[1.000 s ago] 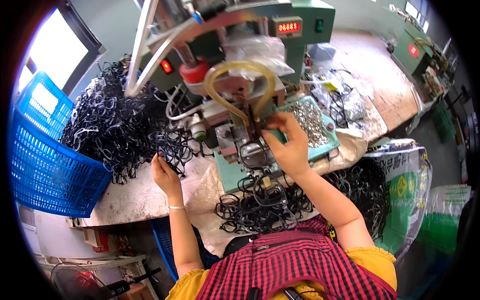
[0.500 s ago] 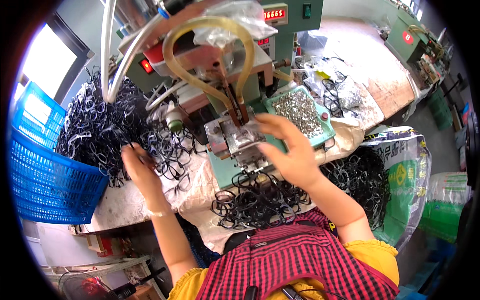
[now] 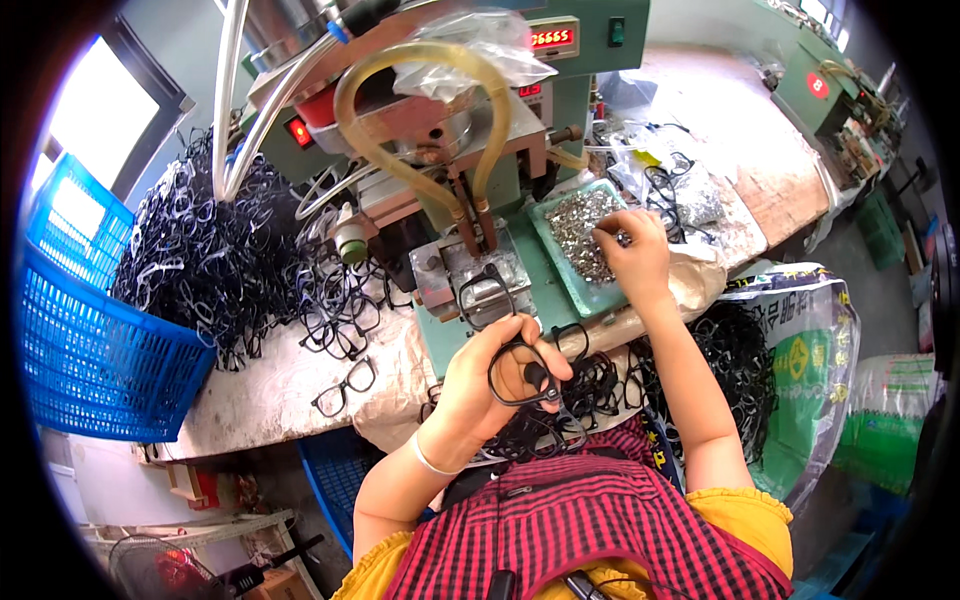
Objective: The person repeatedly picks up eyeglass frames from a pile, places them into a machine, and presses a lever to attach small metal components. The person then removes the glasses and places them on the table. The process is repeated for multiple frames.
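My left hand (image 3: pixel 490 375) holds a black eyeglass frame (image 3: pixel 522 375) just in front of the green press machine (image 3: pixel 450 130). Another black frame (image 3: pixel 485 292) sits on the machine's metal fixture (image 3: pixel 470 275) below the yellow hoses. My right hand (image 3: pixel 632 255) rests over the green tray (image 3: pixel 580 295) of small silver metal parts (image 3: pixel 575 228), fingertips pinched among them; whether it holds a piece is hidden. A heap of finished black frames (image 3: pixel 590 385) lies at the table's near edge by my lap.
A large pile of black frames (image 3: pixel 215 255) covers the table's left side, beside a blue plastic basket (image 3: pixel 80 330). A sack of black frames (image 3: pixel 760 370) stands at my right. Bags of parts (image 3: pixel 690 190) lie behind the tray. A second green machine (image 3: pixel 830 90) stands far right.
My left hand has come from the frame pile on the left to the machine's front, now carrying a frame. My right hand has left the fixture and moved right onto the parts tray.
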A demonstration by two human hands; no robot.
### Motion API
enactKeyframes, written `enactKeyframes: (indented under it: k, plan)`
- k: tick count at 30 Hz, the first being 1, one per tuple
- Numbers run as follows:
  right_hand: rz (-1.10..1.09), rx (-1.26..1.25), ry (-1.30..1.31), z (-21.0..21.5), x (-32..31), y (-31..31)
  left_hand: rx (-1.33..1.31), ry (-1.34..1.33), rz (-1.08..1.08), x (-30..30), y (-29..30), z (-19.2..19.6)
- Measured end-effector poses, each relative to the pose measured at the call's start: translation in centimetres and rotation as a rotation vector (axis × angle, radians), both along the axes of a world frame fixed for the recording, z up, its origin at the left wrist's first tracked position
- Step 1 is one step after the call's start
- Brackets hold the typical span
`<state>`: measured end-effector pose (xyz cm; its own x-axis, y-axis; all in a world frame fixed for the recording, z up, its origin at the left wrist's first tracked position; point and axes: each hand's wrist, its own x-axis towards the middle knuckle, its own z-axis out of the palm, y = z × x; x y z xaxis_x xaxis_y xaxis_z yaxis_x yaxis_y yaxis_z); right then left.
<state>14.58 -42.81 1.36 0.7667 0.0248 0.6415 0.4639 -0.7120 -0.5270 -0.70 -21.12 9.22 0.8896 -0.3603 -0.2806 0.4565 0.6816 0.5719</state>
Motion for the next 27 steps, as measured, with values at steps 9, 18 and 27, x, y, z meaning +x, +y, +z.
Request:
enactKeyframes:
  k: [9, 18, 27]
  plan:
    - [0.005, 0.087, -0.152, -2.4, 0.1, 0.8, 0.067, -0.034, 0.036, -0.2, 0.1, -1.0]
    - [0.102, 0.14, -0.182, -3.3, -0.2, 0.5, 1.639, -0.248, -0.432, -11.4, 11.1, -12.0]
    - [0.313, 0.09, -0.093, -0.4, -1.0, -1.9, 1.313, -0.478, -0.637, -4.1, -9.3, -18.8]
